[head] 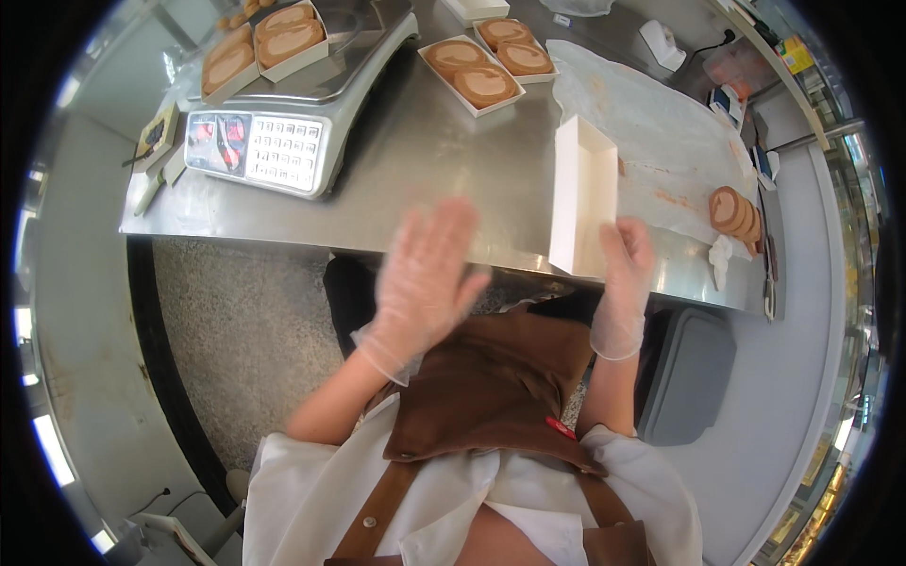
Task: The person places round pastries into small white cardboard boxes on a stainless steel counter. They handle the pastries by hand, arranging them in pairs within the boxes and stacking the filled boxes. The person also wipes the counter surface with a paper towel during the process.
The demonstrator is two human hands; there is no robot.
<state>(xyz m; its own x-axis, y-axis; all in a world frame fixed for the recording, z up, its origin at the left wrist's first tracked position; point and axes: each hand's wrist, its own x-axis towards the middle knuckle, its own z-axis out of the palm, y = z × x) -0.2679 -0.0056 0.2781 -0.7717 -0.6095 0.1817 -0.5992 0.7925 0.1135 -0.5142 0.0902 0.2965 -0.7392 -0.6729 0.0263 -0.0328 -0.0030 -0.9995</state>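
Observation:
My right hand (628, 265), in a clear plastic glove, pinches the near right corner of an empty white cardboard box (584, 198), which is tilted at the front edge of the steel table. My left hand (428, 265), gloved too and blurred, is raised over the table edge with its fingers apart and nothing in it. Beyond the hands stand two white boxes (472, 76) (515, 49), each with brown cake roll slices. At the right, several cake roll slices (736, 216) lean together on a sheet of baking paper (651, 141).
A digital scale (258, 152) at the left carries two more boxes of slices (291, 39). A knife (150, 194) with a pale handle lies at the table's left edge. Crumpled tissue (720, 262) lies near the slices at right. A grey bin (690, 378) stands below.

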